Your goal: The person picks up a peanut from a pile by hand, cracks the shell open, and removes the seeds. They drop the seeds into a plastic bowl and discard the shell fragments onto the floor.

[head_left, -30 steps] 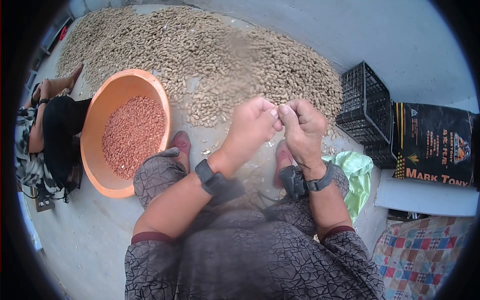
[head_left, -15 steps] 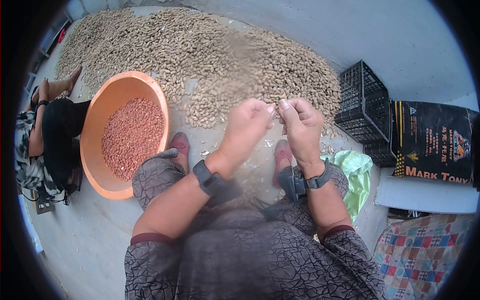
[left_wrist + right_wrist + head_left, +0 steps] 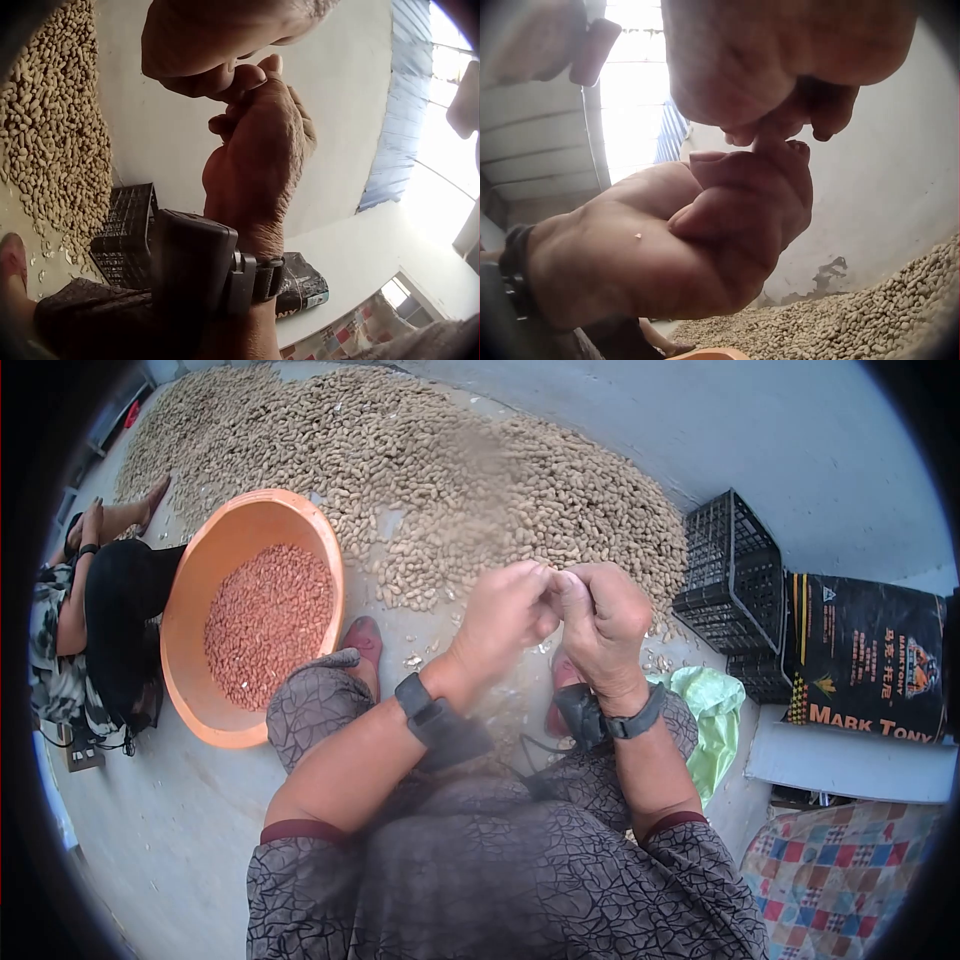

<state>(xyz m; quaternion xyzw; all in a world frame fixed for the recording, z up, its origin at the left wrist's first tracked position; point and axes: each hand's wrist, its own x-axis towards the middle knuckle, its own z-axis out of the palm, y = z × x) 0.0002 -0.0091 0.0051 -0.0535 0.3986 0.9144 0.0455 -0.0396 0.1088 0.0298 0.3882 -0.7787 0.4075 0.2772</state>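
Note:
Both hands meet in front of the body, fingers curled and fingertips together. The left hand (image 3: 500,622) pinches a small peanut, mostly covered by the fingers, and the right hand (image 3: 606,622) pinches at it from the other side. In the left wrist view the left hand (image 3: 225,41) is above the right hand (image 3: 256,154). The right wrist view has the right hand (image 3: 780,60) over the left hand (image 3: 705,232). A heap of unshelled peanuts (image 3: 400,460) lies beyond the hands. Reddish kernels (image 3: 268,625) lie in an orange basin (image 3: 185,690).
Black crates (image 3: 735,570) and a black printed bag (image 3: 870,650) stand at the right, near a green plastic bag (image 3: 715,710) and a patchwork cloth (image 3: 840,870). Another person (image 3: 120,600) sits left of the basin. Shell bits are scattered between the feet.
The fingertips were a little apart half a second ago and are now closer together, with the left hand turned slightly. The head view has shifted a little.

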